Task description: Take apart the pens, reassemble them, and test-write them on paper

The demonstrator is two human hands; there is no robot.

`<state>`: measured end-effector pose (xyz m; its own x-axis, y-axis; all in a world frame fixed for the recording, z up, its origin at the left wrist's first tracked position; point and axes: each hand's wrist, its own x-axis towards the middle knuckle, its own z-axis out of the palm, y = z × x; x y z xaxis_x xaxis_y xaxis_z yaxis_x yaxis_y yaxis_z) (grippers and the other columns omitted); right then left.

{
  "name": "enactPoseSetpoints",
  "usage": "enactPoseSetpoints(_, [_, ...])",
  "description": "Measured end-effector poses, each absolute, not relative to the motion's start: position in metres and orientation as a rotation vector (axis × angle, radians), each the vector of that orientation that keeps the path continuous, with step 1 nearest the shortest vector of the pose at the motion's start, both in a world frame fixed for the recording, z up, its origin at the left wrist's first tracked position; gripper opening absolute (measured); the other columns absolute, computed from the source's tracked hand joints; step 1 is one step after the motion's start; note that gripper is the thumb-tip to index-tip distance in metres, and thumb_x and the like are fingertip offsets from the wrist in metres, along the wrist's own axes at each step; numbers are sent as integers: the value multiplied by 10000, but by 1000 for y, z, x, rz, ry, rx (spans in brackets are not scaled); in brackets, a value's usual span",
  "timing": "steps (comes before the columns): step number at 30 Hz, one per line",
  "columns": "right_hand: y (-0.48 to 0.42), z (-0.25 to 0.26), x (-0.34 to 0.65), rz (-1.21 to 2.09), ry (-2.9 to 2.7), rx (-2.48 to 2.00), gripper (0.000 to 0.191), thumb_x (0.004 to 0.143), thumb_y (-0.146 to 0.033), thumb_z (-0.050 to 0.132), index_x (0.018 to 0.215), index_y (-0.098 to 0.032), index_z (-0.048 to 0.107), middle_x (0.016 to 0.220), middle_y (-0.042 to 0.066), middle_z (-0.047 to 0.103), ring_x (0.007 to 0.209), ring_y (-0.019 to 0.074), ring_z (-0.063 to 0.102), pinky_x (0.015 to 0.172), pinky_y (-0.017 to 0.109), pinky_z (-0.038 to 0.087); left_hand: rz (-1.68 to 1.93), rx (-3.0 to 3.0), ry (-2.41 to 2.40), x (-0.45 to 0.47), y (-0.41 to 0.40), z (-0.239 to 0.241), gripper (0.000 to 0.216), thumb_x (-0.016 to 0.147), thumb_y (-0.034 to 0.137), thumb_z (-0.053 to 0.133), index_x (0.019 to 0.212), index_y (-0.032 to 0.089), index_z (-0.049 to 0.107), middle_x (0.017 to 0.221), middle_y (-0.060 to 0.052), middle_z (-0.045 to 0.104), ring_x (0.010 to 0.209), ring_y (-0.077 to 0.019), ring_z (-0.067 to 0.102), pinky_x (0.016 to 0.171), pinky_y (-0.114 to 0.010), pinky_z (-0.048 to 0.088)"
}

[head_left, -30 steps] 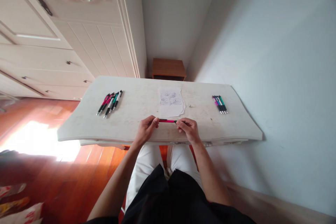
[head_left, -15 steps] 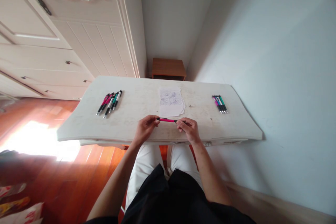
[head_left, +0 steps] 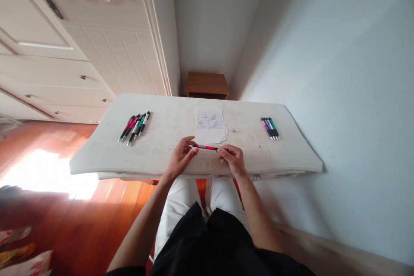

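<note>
A pink pen with black ends lies level in the air above the near part of the table, just in front of the paper. My right hand pinches its right end between thumb and fingers. At the other end, my left hand has its thumb and fingers parted around the black tip; the thumb is close to or touching it. Scribbled lined paper sheets rest on the white table beyond my hands.
On the table's left lies a loose group of pink, white and green pens. Several pens sit side by side at the right. A wall borders the right side, a cream cabinet the left. Behind the table stands a brown wooden box.
My left fingers have loosened and spread from their pinch on the pen. The pen has turned about its length, showing a printed mark instead of its clip. My right hand stays in place.
</note>
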<state>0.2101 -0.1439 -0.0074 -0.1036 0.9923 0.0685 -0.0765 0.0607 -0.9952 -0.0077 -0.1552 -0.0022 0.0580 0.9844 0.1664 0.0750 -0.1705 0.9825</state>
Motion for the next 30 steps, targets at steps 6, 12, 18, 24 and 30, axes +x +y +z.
enactPoseSetpoints(6, [-143,-9,210,1275,-1253,-1058,215,751,-374,708,704,-166,682,557,-12,606,446,83,489,449,211,393,1210,1465,1123,-10,-154,-8,391,803,372,668,1128,160,623,867,-68,684,763,-158,635,752,-285,503])
enactPoseSetpoints(12, [-144,-6,210,1281,-1284,-1060,233,757,-390,702,704,-164,679,553,-6,599,453,89,488,450,217,396,1218,1415,1199,-8,-155,-4,304,812,417,621,950,151,673,678,-29,668,648,-160,626,694,-289,504])
enactPoseSetpoints(18, [-145,-6,211,1272,-1314,-1078,244,756,-406,696,696,-170,684,559,-6,606,455,92,492,449,217,405,1146,1533,1299,-8,-157,1,438,889,508,473,663,163,619,635,-37,644,646,-157,596,657,-257,454])
enactPoseSetpoints(24, [-145,-6,211,1295,-1317,-1052,227,759,-389,700,703,-170,690,570,-7,610,462,93,500,458,217,408,1125,1513,1338,-7,-158,1,474,898,512,466,609,158,592,555,-18,588,562,-135,538,588,-242,407])
enactPoseSetpoints(30, [-145,-6,211,1258,-1323,-1082,255,750,-417,698,687,-170,688,557,-7,603,456,95,490,450,221,406,1259,1449,1174,-8,-158,1,427,781,424,681,1115,168,606,962,-76,682,712,-140,602,698,-265,477])
